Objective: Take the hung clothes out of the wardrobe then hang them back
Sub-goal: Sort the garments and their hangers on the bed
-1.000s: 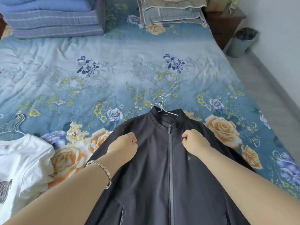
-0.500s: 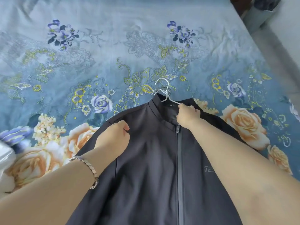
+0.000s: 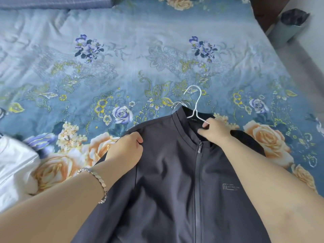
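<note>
- Far left edge: crumpled white garment [image 3: 15,165], thin smooth cloth, lying on the bedspread, partly cut off by the frame
- Top left corner: folded blue checked blanket [image 3: 52,1], thick and soft, only one edge in view
- Under everything: blue quilted bedspread [image 3: 122,50], wrinkled, printed with orange roses, purple blooms and yellow scrolls
- Left wrist: silver link bracelet [image 3: 98,179], flat shiny segments
- Left hand [image 3: 126,149]: fingers and thumb curled tight, gripping the jacket's cloth at the shoulder seam
- Centre: dark grey jacket [image 3: 166,181] spread front-up on the bedspread, collar pointing away, matte smooth fabric, low stand collar, zip [image 3: 197,181] closed nearly to the collar
- At the collar: white wire hanger [image 3: 196,102], thin and coated, hook tilted up above the collar, one arm running into the neck opening
- Just behind the collar: pale hanger hooks [image 3: 180,103] peeking out, number unclear
- Right hand [image 3: 215,130]: fingers curled, pinching the white wire hanger's arm at the right side of the neck opening, resting on the jacket
- Chest, right of the zip: small pale printed logo [image 3: 230,187], lettering too small to read
- Top right: corner of dark wooden furniture [image 3: 259,7] next to the bed
- Far top right: round grey-blue bin [image 3: 285,34] on the floor beside the bed, lined with a dark bag [image 3: 294,16], contents not visible
</note>
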The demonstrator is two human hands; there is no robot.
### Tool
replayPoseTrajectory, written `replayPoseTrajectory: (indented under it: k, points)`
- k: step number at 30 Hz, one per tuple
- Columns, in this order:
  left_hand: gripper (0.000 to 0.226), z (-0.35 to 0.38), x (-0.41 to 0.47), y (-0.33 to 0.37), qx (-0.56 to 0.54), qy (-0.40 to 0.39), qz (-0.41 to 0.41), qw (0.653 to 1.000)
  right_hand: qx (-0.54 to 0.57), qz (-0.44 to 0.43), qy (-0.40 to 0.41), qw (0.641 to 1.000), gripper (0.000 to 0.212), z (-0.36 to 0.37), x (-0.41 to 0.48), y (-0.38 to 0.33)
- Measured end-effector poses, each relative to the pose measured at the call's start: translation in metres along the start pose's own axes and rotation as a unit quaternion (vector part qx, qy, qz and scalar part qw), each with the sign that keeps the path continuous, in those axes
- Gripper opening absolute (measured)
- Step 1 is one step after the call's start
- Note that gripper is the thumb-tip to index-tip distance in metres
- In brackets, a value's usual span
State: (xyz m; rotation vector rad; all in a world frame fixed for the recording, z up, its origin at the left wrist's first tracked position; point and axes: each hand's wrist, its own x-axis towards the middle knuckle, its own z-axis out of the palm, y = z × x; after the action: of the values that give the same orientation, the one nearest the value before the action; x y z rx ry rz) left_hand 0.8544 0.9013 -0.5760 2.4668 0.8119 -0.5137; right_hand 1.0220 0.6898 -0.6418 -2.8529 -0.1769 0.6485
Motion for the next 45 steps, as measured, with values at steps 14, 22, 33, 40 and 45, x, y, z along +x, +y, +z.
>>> replayPoseTrajectory:
  k: [14, 22, 33, 40, 45]
  points:
    - [0.046, -0.108, -0.174, 0.043, -0.040, 0.113, 0.206, 0.971, 0.177, -0.187, 0.279, 0.925, 0.023, -0.139, -0.239, -0.011]
    - [0.051, -0.150, -0.302, 0.107, 0.009, 0.110, 0.231, 0.967, 0.179, -0.209, 0.255, 0.927, 0.032, -0.224, -0.375, 0.011]
    - [0.030, -0.110, -0.397, 0.259, 0.043, 0.152, 0.241, 0.957, 0.189, -0.105, 0.240, 0.946, 0.030, -0.330, -0.405, 0.179]
    - [0.048, -0.107, -0.450, 0.354, 0.022, 0.222, 0.289, 0.931, 0.126, -0.156, 0.362, 0.910, 0.025, -0.424, -0.440, 0.247]
    - [0.046, -0.098, -0.486, 0.385, 0.012, 0.219, 0.303, 0.927, 0.063, -0.160, 0.405, 0.898, 0.028, -0.453, -0.473, 0.282]
